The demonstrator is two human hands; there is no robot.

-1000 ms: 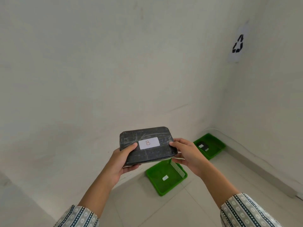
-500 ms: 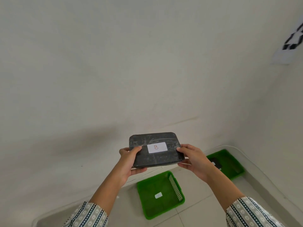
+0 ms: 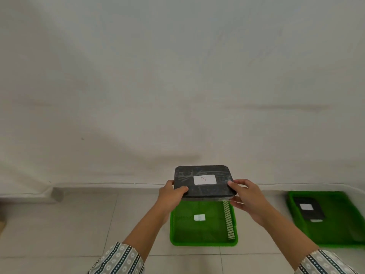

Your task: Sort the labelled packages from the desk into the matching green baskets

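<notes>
I hold a flat black package (image 3: 203, 186) with a white label marked "B" between both hands. My left hand (image 3: 171, 196) grips its left edge and my right hand (image 3: 246, 196) grips its right edge. The package hangs level above the far part of a green basket (image 3: 203, 237) on the floor, which has a small white label inside. A second green basket (image 3: 335, 224) lies to the right and holds a black package (image 3: 308, 211) with a white label.
Both baskets sit on a pale tiled floor close to a white wall (image 3: 177, 86). A low skirting ledge (image 3: 27, 194) runs along the wall's foot at the left. Bare tiles lie left of the middle basket.
The view has swung to face the wall squarely. The baskets now lie straight below and to the right, and the package held in both hands is now over the nearer basket.
</notes>
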